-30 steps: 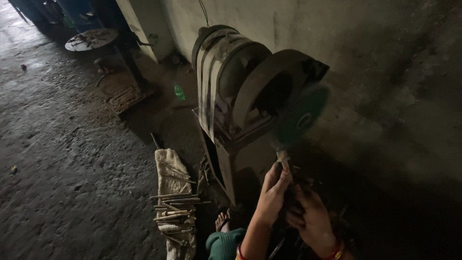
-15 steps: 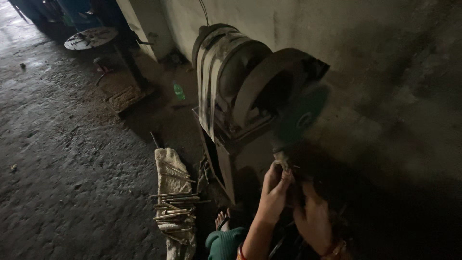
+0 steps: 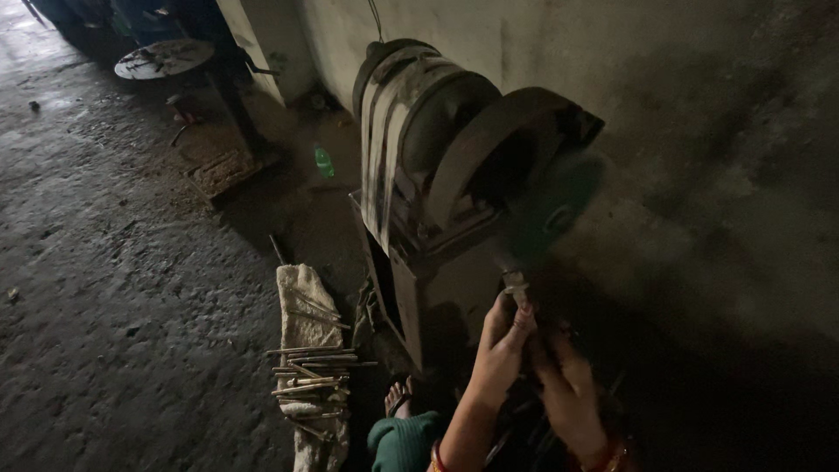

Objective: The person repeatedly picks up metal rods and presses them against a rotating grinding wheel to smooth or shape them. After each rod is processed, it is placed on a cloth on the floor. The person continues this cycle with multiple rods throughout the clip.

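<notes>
A small green bottle lay on the dark floor, well up and to the left of both hands, beyond the machine's left side; a label on it could not be made out. A pale, long sack lay flat on the floor just left of the hands. No signs or screens showed.

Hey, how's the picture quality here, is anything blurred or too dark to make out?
Head view: dim throughout, brightest on the floor at upper left, sinking to near black at lower right. The green wheel is smeared by motion blur, while the machine housing stays fairly sharp. The left hand is lit well enough to read; the right hand sits in shadow, soft-edged. No glare.
</notes>
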